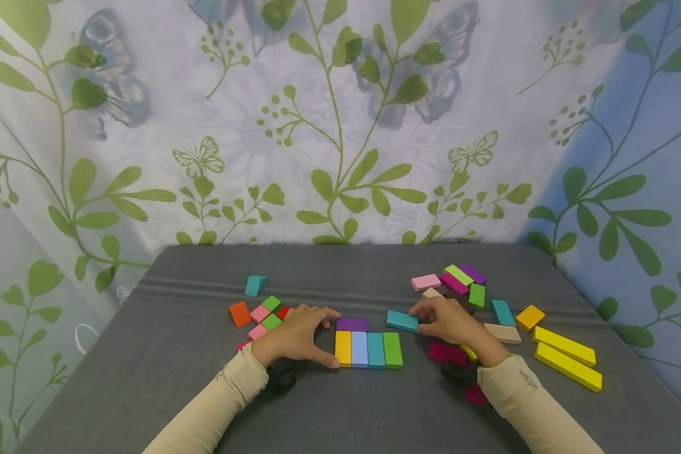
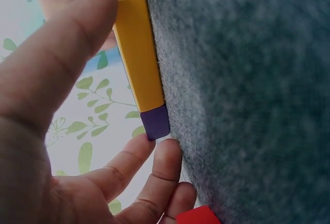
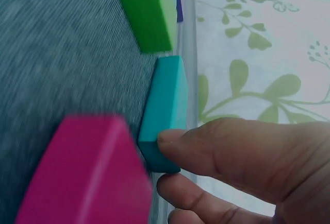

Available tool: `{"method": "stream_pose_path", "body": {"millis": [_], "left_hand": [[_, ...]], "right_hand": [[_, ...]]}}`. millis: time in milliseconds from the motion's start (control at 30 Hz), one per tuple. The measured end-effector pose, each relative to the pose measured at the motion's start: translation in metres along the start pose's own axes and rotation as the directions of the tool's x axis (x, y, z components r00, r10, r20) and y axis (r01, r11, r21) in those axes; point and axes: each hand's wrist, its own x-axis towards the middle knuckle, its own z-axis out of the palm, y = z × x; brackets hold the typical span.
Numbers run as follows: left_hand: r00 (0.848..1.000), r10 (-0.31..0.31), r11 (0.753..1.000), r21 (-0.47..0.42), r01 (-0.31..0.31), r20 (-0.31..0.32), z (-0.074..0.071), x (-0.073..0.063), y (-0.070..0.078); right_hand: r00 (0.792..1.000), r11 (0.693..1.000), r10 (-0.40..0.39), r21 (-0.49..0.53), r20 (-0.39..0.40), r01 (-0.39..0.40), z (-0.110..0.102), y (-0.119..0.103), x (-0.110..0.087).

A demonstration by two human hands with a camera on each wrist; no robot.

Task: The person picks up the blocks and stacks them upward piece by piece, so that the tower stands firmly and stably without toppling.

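Observation:
Four blocks stand side by side in a row: yellow-orange point(image 1: 343, 349), light blue point(image 1: 359, 349), teal point(image 1: 376, 350) and green point(image 1: 393, 350). A purple block point(image 1: 352, 325) lies across the far end of the row's left part. My left hand point(image 1: 297, 331) spans the row's left side, thumb at the near end of the yellow-orange block and index fingertip at the purple one, pinching both lengthwise. To the right of the row, my right hand point(image 1: 451, 321) pinches a separate teal block point(image 1: 401, 321) by its right end between thumb and fingers.
Left of the row lie an orange block point(image 1: 239, 314), a teal wedge point(image 1: 255, 285) and small green and pink blocks. Scattered at right are a pale pink block point(image 1: 425, 282), two long yellow bars point(image 1: 569, 367), an orange-yellow block point(image 1: 530, 318) and magenta pieces point(image 1: 447, 353) beneath the right wrist.

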Motion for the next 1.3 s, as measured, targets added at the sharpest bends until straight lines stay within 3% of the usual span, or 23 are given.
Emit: {"method": "stream_pose_path", "body": {"millis": [400, 600, 900, 1133, 1300], "left_hand": [[1.0, 0.001, 1.0, 0.012, -0.001, -0.001, 0.0, -0.001, 0.002], [1.0, -0.013, 1.0, 0.02, 0.013, 0.003, 0.001, -0.001, 0.001], [1.0, -0.015, 0.999, 0.035, 0.014, 0.01, 0.002, 0.0, 0.0], [1.0, -0.017, 0.999, 0.027, 0.016, 0.009, 0.001, -0.001, 0.0], [1.0, -0.016, 1.0, 0.026, 0.015, 0.014, 0.0, -0.001, 0.001]], "right_hand": [[0.99, 0.973, -0.131, 0.199, 0.052, 0.118, 0.014, -0.004, 0.011], [0.987, 0.968, -0.156, 0.203, 0.037, 0.146, 0.023, -0.004, 0.014], [0.991, 0.971, -0.124, 0.21, 0.041, 0.113, 0.027, -0.004, 0.013], [0.977, 0.962, -0.175, 0.234, 0.119, 0.144, 0.007, -0.005, 0.008], [0.976, 0.97, -0.186, 0.181, 0.11, 0.164, -0.009, 0.0, -0.004]]}}
